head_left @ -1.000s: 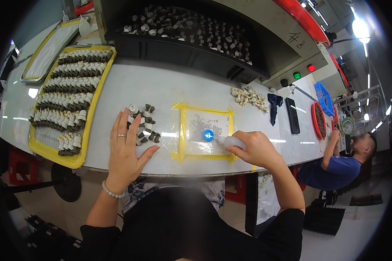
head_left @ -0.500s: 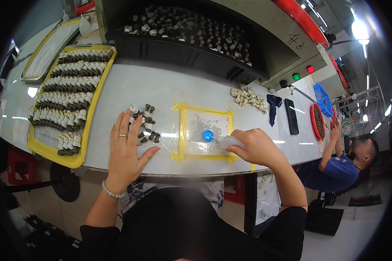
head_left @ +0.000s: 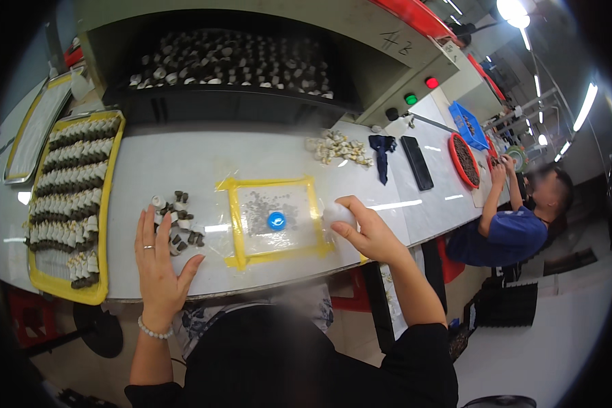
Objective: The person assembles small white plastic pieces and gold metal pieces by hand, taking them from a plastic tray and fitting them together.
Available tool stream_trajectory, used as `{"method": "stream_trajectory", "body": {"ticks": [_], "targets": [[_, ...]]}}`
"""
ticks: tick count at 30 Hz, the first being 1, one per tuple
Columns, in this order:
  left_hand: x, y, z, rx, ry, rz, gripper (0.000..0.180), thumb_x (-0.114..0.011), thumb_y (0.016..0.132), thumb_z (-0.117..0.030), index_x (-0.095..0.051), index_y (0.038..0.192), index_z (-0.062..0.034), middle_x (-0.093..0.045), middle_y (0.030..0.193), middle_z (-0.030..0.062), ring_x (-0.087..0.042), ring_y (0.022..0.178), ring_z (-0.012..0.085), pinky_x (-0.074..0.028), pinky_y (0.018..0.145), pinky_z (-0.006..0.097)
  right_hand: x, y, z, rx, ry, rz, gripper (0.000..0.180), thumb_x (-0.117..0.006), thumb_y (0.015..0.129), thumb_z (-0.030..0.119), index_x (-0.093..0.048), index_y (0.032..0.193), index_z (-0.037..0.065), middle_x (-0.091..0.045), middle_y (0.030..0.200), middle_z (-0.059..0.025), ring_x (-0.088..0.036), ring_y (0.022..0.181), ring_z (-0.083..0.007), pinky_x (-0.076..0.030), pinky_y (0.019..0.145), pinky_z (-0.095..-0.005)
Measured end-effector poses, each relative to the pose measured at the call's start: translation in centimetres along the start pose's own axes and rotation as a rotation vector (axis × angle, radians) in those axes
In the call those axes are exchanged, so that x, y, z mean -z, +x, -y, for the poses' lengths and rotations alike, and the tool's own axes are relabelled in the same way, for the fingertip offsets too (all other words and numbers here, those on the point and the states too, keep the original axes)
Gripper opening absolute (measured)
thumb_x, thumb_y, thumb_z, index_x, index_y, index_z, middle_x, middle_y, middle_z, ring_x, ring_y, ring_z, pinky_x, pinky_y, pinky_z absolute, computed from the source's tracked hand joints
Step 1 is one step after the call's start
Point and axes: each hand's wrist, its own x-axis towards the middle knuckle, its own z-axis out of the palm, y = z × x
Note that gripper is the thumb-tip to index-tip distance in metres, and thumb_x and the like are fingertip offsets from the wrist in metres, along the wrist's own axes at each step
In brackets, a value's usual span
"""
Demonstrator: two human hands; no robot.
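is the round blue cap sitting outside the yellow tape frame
No, the round blue cap lies inside the yellow tape frame, with tape strips around it.

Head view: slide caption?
Right hand holds whitish object by yellow-taped square; left hand spread beside dark-and-white parts.

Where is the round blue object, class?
In the head view, the round blue object sits inside the yellow tape frame, left of the right hand.

Cannot make out the tiny specks [head_left: 258, 207] around the cap [head_left: 277, 221]; cannot fully see the bottle [head_left: 336, 215] right of the cap, partly behind the right fingers [head_left: 358, 207].
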Motion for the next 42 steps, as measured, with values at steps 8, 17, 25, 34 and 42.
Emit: {"method": "stream_trajectory", "body": {"ticks": [8, 17, 25, 34, 42], "targets": [[0.2, 0.5, -0.5, -0.043, -0.009, 0.081, 0.081, -0.071, 0.077, -0.044, -0.039, 0.138, -0.0015, -0.025, 0.15, 0.0208, -0.021, 0.139, 0.041, -0.023, 0.11, 0.05, 2.7, -1.0, -13.7, 0.042, 0.571, -0.614, 0.029, -0.055, 0.095, 0.014, -0.044, 0.118, 0.0, -0.062, 0.107, -0.0098, -0.058, 0.098, -0.0145, -0.045, 0.086, -0.0281], [-0.3, 0.8, -0.7, -0.022, 0.059, 0.107, 0.08, -0.073, 0.076, -0.033, -0.037, 0.14, -0.0035, -0.019, 0.153, 0.0206, -0.018, 0.14, 0.0425, -0.02, 0.111, 0.051, 3.5, 0.3, -19.9, -0.079, 0.548, -0.816, 0.03, -0.058, 0.095, 0.017, -0.043, 0.117, 0.001, -0.063, 0.104, -0.0089, -0.059, 0.091, -0.012, -0.046, 0.08, -0.0255], [-0.8, 1.3, -0.6, 0.005, 0.087, 0.083, 0.078, -0.071, 0.079, -0.032, -0.036, 0.141, -0.0031, -0.018, 0.153, 0.0219, -0.018, 0.139, 0.0432, -0.021, 0.111, 0.051, 2.3, -0.7, -11.2, 0.162, -0.017, -1.053, 0.043, -0.067, 0.085, 0.009, -0.049, 0.124, 0.002, -0.054, 0.128, -0.0154, -0.048, 0.123, -0.0282, -0.037, 0.102, -0.0384], [-0.9, 1.4, -0.7, 0.009, 0.08, 0.052, 0.077, -0.071, 0.079, -0.034, -0.037, 0.14, -0.0023, -0.019, 0.152, 0.0224, -0.019, 0.139, 0.0432, -0.022, 0.111, 0.051, 2.4, 12.6, -10.7, 0.192, -0.202, -0.656, 0.04, -0.06, 0.091, 0.031, -0.06, 0.119, 0.003, -0.056, 0.125, -0.0166, -0.051, 0.118, -0.0336, -0.038, 0.101, -0.037], [-0.7, 1.1, -0.6, 0.004, 0.086, 0.071, 0.076, -0.071, 0.079, -0.034, -0.037, 0.14, -0.0021, -0.02, 0.152, 0.0238, -0.02, 0.138, 0.0432, -0.022, 0.11, 0.053, 0.8, 11.0, -8.1, 0.255, -0.108, -0.419, 0.038, -0.066, 0.084, 0.03, -0.064, 0.114, 0.007, -0.058, 0.122, -0.0142, -0.053, 0.113, -0.0314, -0.043, 0.095, -0.0366]]}}
